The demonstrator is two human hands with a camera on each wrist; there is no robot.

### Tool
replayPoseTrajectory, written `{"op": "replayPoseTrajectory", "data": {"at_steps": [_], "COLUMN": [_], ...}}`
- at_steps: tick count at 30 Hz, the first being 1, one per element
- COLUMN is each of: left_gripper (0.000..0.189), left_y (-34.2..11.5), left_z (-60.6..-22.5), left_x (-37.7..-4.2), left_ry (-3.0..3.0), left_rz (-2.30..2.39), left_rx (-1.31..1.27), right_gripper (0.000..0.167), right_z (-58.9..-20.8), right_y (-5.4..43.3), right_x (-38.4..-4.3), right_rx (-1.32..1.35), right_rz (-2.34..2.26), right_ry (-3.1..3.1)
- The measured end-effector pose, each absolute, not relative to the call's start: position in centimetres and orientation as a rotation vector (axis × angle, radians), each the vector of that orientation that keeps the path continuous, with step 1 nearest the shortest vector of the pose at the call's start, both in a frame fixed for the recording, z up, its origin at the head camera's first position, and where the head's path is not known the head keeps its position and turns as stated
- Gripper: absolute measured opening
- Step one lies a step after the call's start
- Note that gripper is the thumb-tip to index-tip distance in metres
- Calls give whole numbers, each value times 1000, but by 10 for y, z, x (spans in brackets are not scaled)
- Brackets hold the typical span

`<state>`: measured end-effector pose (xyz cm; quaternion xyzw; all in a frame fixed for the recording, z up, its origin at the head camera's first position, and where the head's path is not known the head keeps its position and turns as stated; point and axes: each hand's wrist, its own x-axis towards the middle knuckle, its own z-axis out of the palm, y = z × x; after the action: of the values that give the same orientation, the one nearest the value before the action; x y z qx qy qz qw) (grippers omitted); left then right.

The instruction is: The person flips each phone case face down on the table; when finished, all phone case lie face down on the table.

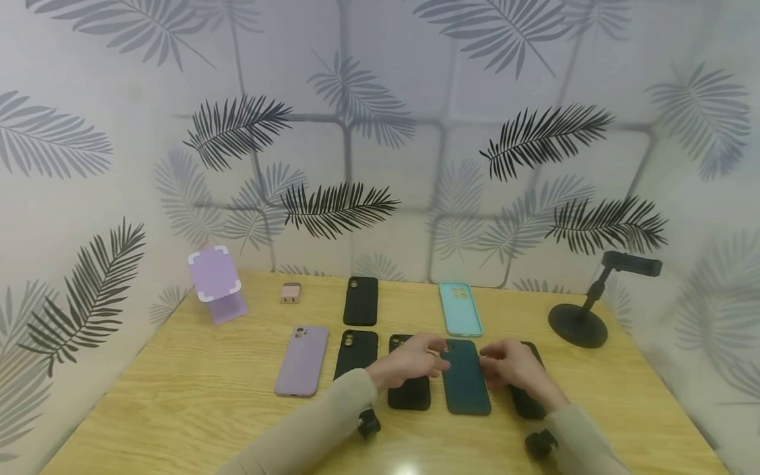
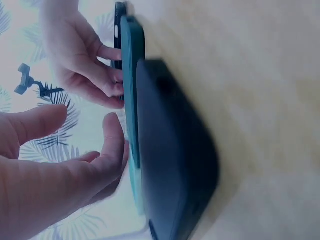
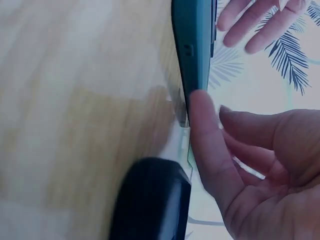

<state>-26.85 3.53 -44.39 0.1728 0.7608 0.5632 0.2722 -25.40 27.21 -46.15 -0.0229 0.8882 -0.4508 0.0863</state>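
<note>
A dark teal phone case [image 1: 466,386] lies flat on the table between my two hands. My left hand [image 1: 412,361] hovers over a black phone case [image 1: 410,396], its fingers loosely bent and reaching to the teal case's left side. At the teal case's right edge is my right hand [image 1: 515,364], partly covering another black phone case [image 1: 527,404]. In the right wrist view, the right index finger [image 3: 205,140] overlaps the edge of the teal case [image 3: 192,45]. The left wrist view has a gap between the left thumb [image 2: 45,122] and fingers, with nothing in it.
Farther left lie a black case [image 1: 359,349] and a lilac case [image 1: 303,363]. Behind are another black case [image 1: 361,301], a light blue case [image 1: 461,310] and a pink charger plug [image 1: 291,293]. A purple stand [image 1: 216,280] and a black stand [image 1: 578,323] flank them before the wall.
</note>
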Motion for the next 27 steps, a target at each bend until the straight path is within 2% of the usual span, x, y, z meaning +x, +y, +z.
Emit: {"op": "replayPoseTrajectory", "data": {"at_steps": [11,17,27], "left_gripper": [46,48,53], "left_y": [45,56,77], "left_z": [-443,-439,-444], "left_x": [-296,-303,-323], "left_ry": [2206,2220,2201], "left_rz": [1535,1562,1684], "left_rx": [518,481,245], "right_gripper": [30,33,36], "right_z": [-453,-455,-457], "right_y": [277,279,283], "right_x": [-271,-287,-306], "right_rx": [-217,-123,-33], "right_rz": [-1251,-1359,-1398], "right_ry": [2828,2796,2772]}}
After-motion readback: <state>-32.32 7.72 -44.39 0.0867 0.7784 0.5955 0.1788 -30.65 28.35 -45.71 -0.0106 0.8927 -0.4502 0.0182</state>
